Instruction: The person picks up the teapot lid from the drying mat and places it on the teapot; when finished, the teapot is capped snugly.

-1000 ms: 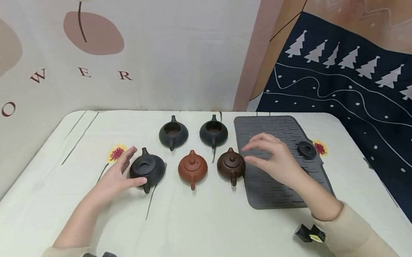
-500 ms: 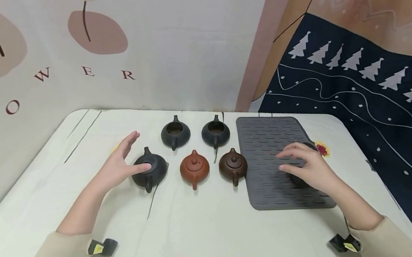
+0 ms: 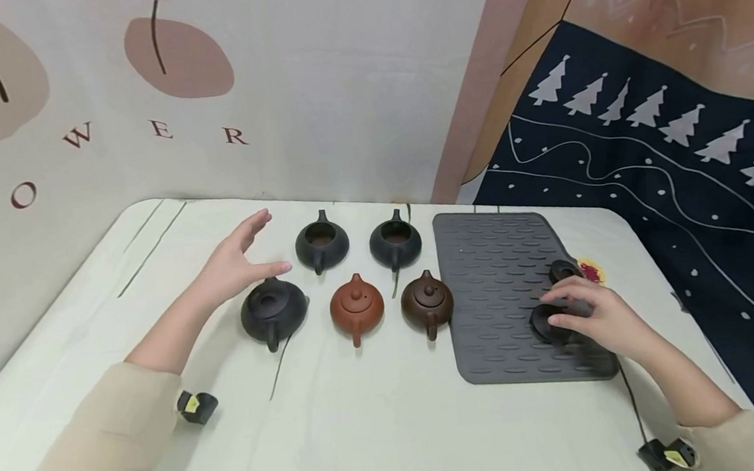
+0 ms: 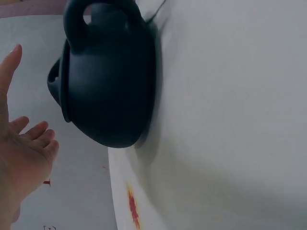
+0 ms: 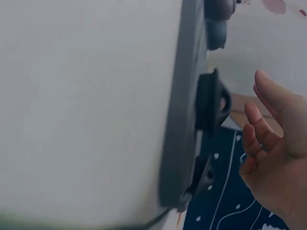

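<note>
In the head view my left hand (image 3: 231, 259) hovers behind the left black teapot (image 3: 274, 312), fingers and thumb spread and holding nothing. That teapot wears its loop-knobbed lid (image 4: 55, 84), seen side-on in the left wrist view. My right hand (image 3: 602, 313) hangs above the grey mat (image 3: 490, 293), its relaxed fingers around the near black lid (image 3: 548, 323); a gap separates hand and lid (image 5: 208, 103) in the right wrist view. Another black lid (image 3: 562, 271) lies behind it on the mat. Two lidless black teapots (image 3: 322, 246) (image 3: 395, 243) stand at the back, their mouths uncovered.
A lidded red-brown teapot (image 3: 356, 309) and a lidded dark brown teapot (image 3: 427, 304) stand mid-table, the latter right at the mat's left edge. Behind the white-covered table (image 3: 380, 430) hang printed cloths (image 3: 338, 104). A cable (image 3: 631, 400) runs by my right wrist.
My right hand has moved right, from beside the dark brown teapot to the near lid on the mat. My left hand has lifted off the left black teapot and moved back.
</note>
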